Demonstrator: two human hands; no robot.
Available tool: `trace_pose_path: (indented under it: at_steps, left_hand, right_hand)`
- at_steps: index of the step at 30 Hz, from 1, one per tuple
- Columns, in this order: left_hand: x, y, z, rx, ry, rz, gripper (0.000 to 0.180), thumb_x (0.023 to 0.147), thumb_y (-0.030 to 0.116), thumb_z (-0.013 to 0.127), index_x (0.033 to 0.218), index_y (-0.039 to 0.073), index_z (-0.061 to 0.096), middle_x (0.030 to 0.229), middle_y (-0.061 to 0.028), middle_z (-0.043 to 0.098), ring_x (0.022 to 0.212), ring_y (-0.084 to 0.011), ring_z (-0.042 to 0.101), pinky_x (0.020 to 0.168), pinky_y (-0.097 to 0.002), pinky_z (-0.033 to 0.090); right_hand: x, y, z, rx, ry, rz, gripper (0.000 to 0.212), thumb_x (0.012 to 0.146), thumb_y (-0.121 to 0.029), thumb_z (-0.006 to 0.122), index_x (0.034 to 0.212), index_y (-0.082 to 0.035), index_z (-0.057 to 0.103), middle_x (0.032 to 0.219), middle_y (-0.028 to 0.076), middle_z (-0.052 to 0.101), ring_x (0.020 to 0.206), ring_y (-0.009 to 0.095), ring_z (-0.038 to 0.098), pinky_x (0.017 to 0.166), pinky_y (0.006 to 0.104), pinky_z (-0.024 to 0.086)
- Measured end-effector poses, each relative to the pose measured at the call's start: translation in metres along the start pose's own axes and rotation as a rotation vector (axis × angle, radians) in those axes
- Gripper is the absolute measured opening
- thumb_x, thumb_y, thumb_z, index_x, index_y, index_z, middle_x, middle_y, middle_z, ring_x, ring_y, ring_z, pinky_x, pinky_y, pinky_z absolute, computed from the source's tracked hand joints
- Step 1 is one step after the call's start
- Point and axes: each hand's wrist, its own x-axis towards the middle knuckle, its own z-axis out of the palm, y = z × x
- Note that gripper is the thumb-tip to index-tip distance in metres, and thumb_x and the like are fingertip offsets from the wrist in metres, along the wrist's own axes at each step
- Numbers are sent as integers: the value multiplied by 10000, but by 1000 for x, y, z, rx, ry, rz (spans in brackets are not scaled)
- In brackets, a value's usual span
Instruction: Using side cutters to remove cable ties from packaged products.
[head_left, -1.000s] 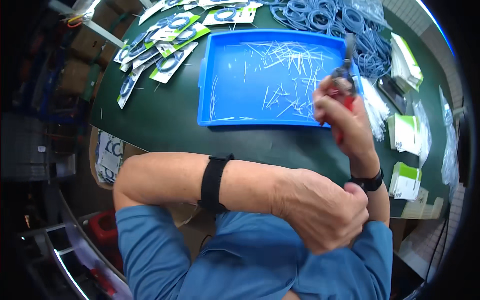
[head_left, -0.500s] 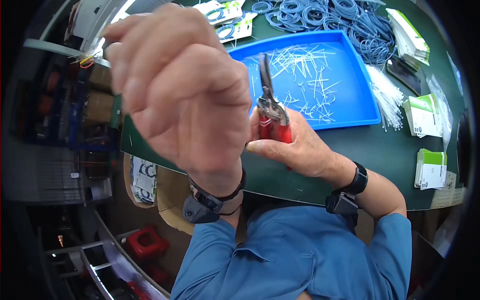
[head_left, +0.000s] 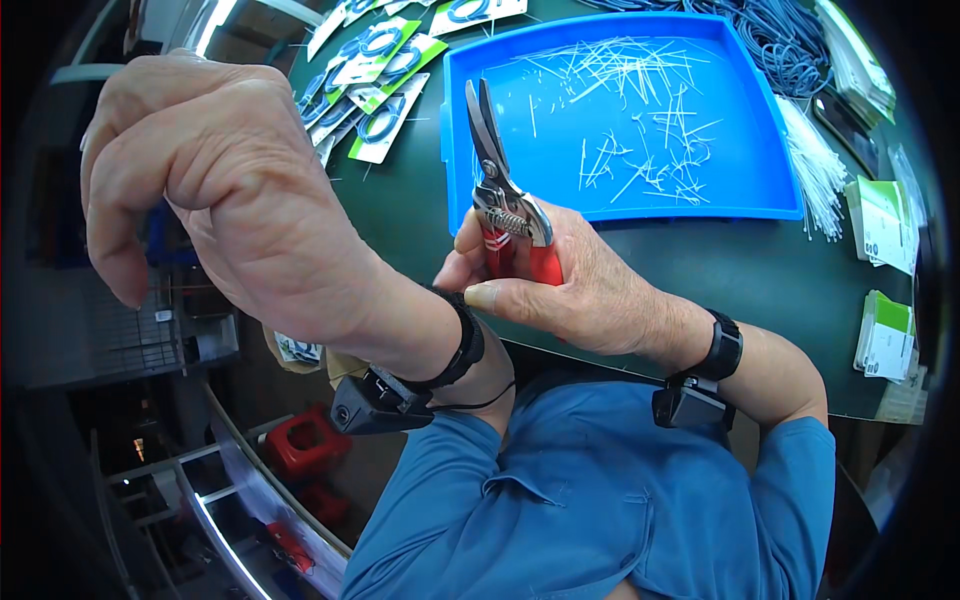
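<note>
My right hand (head_left: pixel 590 290) is wrapped round the red handles of a pair of pruning shears (head_left: pixel 505 180). Their dark blades point up and away from me, slightly apart, before the near left corner of a blue tray (head_left: pixel 640 210). Loose white plastic strips (head_left: pixel 640 65), like cut cable-tie ends, lie scattered in the tray. Raised high at the left, close to the camera, my left hand (head_left: pixel 230 190) has loosely bent fingers standing off the palm, and nothing shows in it. Both wrists wear black straps with small devices.
Blue cable coils on green-and-white cards (head_left: pixel 385 115) pile up at the far left. More loose blue coils (head_left: pixel 785 45) lie far right. White cable ties (head_left: pixel 815 165), a dark phone (head_left: pixel 845 130) and stacked cards (head_left: pixel 885 335) line the right. A red stool (head_left: pixel 305 440) stands below left.
My left hand has swung left and its fingers have loosened, uncovering the carded coils. The view has shifted. My right hand still grips the shears.
</note>
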Motion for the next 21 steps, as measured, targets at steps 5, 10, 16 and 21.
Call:
trace_pose_path:
  at_steps: [5,10,16,21]
  left_hand:
    - [0,3,0,-28,4,-8,228,1102,164,535,926,28,588,754,-141,645,493,-209,642,438,-339,603]
    - [3,4,5,29,26,-12,220,1096,178,553,940,28,592,739,-137,635,484,-204,637,438,-336,608]
    - [6,7,6,138,20,37,273,1094,205,561,901,16,598,702,-110,613,476,-182,628,442,-310,599]
    - [9,-20,-13,281,2,210,333,1084,250,566,860,13,634,678,-77,602,469,-145,598,444,-263,565]
  right_hand:
    - [0,-3,1,-5,3,-1,383,956,-270,786,1164,-19,586,1070,98,712,1018,163,679,944,360,571]
    - [3,2,-2,-46,-45,-66,386,956,-290,793,1149,-27,588,1029,78,695,982,150,669,908,346,573]
    - [2,-2,-5,-87,-26,-37,349,960,-276,796,1104,-42,580,997,61,669,968,141,655,891,340,566]
    - [0,-1,-1,-17,-4,-38,291,968,-214,785,1076,-53,568,1017,57,660,979,130,644,886,328,561]
